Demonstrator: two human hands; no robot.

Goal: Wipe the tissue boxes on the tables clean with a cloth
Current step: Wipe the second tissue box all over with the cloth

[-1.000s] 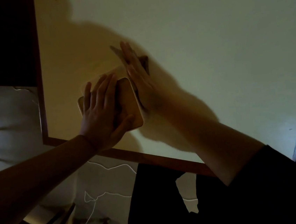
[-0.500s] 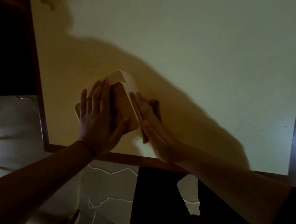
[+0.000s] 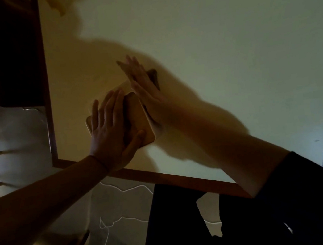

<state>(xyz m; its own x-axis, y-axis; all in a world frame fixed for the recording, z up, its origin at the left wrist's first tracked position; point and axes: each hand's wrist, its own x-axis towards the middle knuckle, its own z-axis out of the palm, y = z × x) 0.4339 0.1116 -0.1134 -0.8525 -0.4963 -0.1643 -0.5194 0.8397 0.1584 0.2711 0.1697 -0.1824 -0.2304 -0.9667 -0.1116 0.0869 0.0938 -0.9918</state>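
A tan tissue box (image 3: 139, 122) with a wooden lid stands near the front left corner of a pale table (image 3: 229, 55). My left hand (image 3: 111, 131) lies flat on the lid with straight fingers, thumb at the lid's near edge. Along the box's right side, my right hand (image 3: 145, 92) presses with straight fingers. A dark cloth (image 3: 153, 75) shows under that hand, between palm and box; most of it is hidden. The scene is dim.
The table has a dark wooden rim (image 3: 162, 175) along its near edge and left side. A dark chair (image 3: 16, 53) stands at the left. A pale object (image 3: 58, 3) lies at the table's far left. White cable (image 3: 124, 190) runs over the floor below.
My right hand with the cloth has slid away from me along the box's right side, after sliding toward me half a second before. My left hand stays on the lid.
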